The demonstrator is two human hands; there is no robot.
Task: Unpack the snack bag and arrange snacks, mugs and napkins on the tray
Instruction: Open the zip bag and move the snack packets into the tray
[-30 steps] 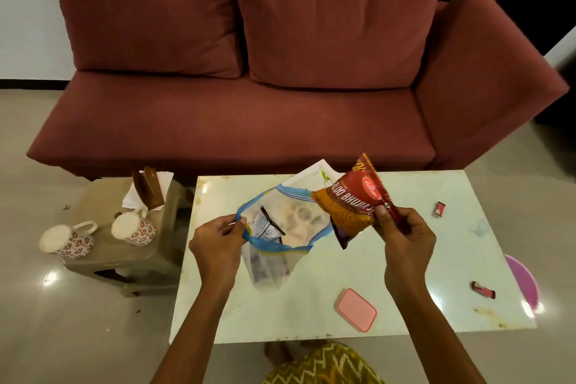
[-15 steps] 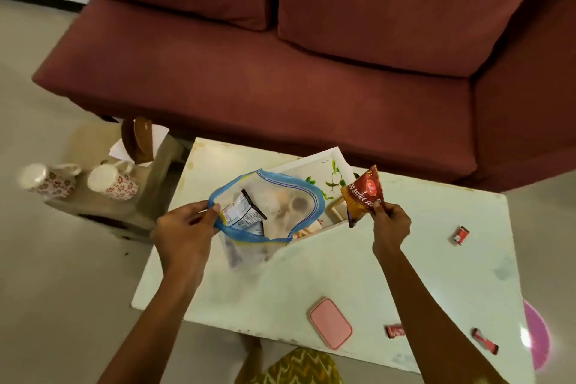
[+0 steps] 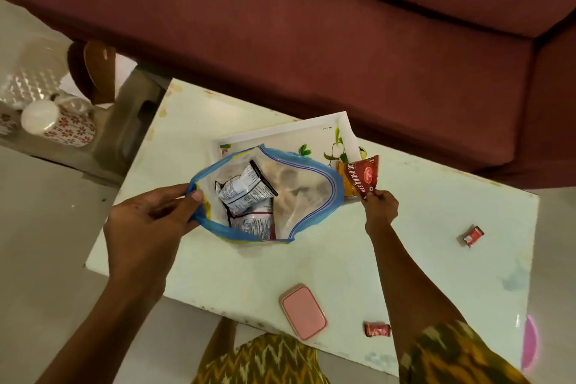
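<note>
The left hand (image 3: 149, 221) pinches the blue-edged rim of a clear plastic zip bag (image 3: 265, 193), its thumb and fingers closed on the near-left edge so the mouth gapes wide above the pale rectangular worktop (image 3: 420, 227). Inside the bag lie two silvery white snack sachets (image 3: 244, 190) and some pale round pieces that are too blurred to identify. Behind the bag, a white rectangular tray with a leaf print (image 3: 314, 135) rests on the worktop, partly hidden by the bag. The right hand (image 3: 381, 207) grips the lower corner of a red and orange snack packet (image 3: 360, 176) between closed fingertips, holding it at the tray's right end, just beside the bag. Left of the tray, off the worktop, a white mug with red flowers (image 3: 57, 125) lies on a low grey stool (image 3: 124, 121). Nearer the person than the tray, a pink rounded lid (image 3: 304, 312) and two small red wrapped sweets (image 3: 377, 329) lie on the worktop.
</note>
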